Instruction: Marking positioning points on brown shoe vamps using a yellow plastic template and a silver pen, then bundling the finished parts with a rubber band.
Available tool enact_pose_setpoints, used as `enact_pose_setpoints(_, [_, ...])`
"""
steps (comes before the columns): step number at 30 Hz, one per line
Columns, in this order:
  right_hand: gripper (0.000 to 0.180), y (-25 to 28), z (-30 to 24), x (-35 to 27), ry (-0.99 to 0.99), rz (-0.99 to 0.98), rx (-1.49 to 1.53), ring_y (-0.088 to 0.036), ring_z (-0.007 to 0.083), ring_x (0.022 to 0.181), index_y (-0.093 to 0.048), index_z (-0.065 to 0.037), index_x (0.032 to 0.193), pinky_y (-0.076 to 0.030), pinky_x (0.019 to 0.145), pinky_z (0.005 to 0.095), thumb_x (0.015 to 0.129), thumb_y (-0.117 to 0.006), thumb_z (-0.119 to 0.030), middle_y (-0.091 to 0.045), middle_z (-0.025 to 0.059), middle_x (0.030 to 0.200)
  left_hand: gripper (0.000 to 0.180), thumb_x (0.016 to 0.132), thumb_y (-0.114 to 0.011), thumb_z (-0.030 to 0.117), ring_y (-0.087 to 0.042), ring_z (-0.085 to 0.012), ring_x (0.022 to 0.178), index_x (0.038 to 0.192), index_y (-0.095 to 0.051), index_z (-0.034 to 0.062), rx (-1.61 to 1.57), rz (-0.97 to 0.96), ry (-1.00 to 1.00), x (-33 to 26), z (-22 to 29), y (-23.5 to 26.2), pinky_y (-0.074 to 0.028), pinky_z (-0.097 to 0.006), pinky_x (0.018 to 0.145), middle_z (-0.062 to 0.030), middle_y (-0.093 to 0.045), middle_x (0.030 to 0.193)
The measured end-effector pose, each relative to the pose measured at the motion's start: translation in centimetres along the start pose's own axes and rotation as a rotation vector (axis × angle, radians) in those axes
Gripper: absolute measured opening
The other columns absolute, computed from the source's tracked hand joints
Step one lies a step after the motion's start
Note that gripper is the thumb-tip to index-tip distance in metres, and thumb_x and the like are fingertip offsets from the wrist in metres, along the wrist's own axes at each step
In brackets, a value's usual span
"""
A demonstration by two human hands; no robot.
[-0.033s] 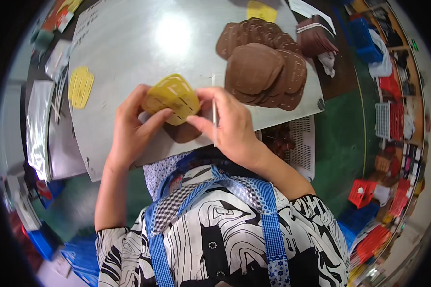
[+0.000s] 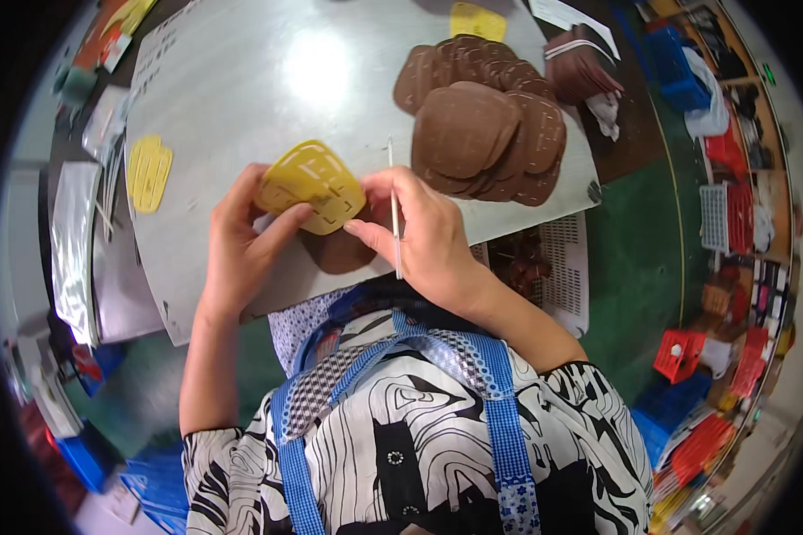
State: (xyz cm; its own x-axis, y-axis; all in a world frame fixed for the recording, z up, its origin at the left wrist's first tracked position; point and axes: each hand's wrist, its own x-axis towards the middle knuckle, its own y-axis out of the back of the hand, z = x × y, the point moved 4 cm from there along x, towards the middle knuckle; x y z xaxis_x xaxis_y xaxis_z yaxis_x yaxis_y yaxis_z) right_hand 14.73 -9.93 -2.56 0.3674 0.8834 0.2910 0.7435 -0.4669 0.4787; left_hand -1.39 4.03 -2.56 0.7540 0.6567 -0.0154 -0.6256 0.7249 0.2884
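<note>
My left hand [image 2: 245, 227] is closed on a yellow slotted template [image 2: 314, 185], with its thumb on the front face and its fingers behind. The template is tilted up off the table. Under it, near the table's front edge, lies a brown rounded piece [image 2: 343, 254], partly covered. My right hand [image 2: 424, 223] is at the template's right edge, thumb and fingertips close together. A thin white rod [image 2: 396, 218], like a pen refill, is held in that hand and stands out past the fingers at both ends. Whether the right fingertips also touch the template, I cannot tell.
Stacked brown rounded pieces [image 2: 468, 129] with light marks lie at the right of the grey table [image 2: 232, 116]. Yellow templates lie at the left [image 2: 149, 174] and the far edge [image 2: 478, 22]. A dark red bundle [image 2: 580, 67] sits at far right. A white crate [image 2: 564, 267] stands below.
The yellow template has tilted up further in my left hand, baring more of the brown piece. My right thumb has come away from the template's lower edge. The view has shifted slightly.
</note>
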Motion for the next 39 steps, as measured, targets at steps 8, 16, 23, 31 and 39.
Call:
enact_pose_setpoints(8, [0.028, 6.8, 1.5, 0.6, 0.036, 0.347, -0.145, -0.072, 0.0197, 0.083, -0.064, -0.002, 0.111, -0.056, 0.075, 0.0307, 0.087, -0.079, -0.004, -0.071, 0.0121, 0.089, 0.058, 0.083, -0.08, 0.003, -0.061, -0.0244, 0.118, 0.136, -0.056, 0.0017, 0.45, 0.32, -0.255, 3.0, 2.6, 2.2, -0.049, -0.038, 0.099, -0.0154, -0.064, 0.123])
enact_pose_setpoints(16, [0.032, 14.5, 8.6, -1.4, -0.104, 0.6, -0.401, -0.067, 0.0395, 0.108, -0.059, 0.001, 0.13, -0.051, 0.094, 0.0451, 0.106, -0.054, -0.02, -0.07, 0.022, 0.118, 0.076, 0.077, -0.083, 0.012, -0.058, -0.0327, 0.119, 0.147, -0.052, 0.0128, 0.697, -0.151, -0.317, 4.5, 4.7, -7.9, -0.047, -0.043, 0.105, -0.0172, -0.05, 0.145])
enact_pose_setpoints(23, [0.09, 10.2, 5.9, -2.1, -0.117, 0.499, -0.52, -0.062, 0.0451, 0.107, -0.04, 0.005, 0.146, -0.051, 0.09, 0.0504, 0.082, -0.083, -0.042, -0.065, 0.0269, 0.117, 0.075, 0.073, -0.084, 0.009, -0.063, -0.0323, 0.109, 0.142, -0.055, 0.0143, 0.577, -0.094, -0.435, 5.2, 6.1, -15.5, -0.055, -0.041, 0.094, -0.0161, -0.051, 0.141])
enact_pose_setpoints(31, [0.088, 10.7, 7.3, -2.0, -0.238, 0.43, 0.097, -0.061, 0.0434, 0.122, -0.037, 0.003, 0.149, -0.049, 0.103, 0.0464, 0.079, -0.086, -0.017, -0.059, 0.0288, 0.134, 0.092, 0.073, -0.087, 0.003, -0.062, -0.0252, 0.117, 0.152, -0.039, 0.0064, 0.204, -0.039, -0.16, 5.2, 4.3, -15.0, -0.053, -0.038, 0.101, -0.0176, -0.047, 0.149])
enact_pose_setpoints(39, [0.067, 10.2, 5.7, -1.8, -0.035, 0.405, 0.099, -0.058, 0.0386, 0.11, -0.053, 0.0, 0.135, -0.047, 0.098, 0.046, 0.074, -0.081, -0.005, -0.062, 0.0188, 0.125, 0.105, 0.074, -0.089, 0.006, -0.061, -0.029, 0.124, 0.159, -0.027, 0.0058, -0.011, 0.008, -0.124, 4.7, 3.7, -14.6, -0.052, -0.042, 0.107, -0.0214, -0.049, 0.15])
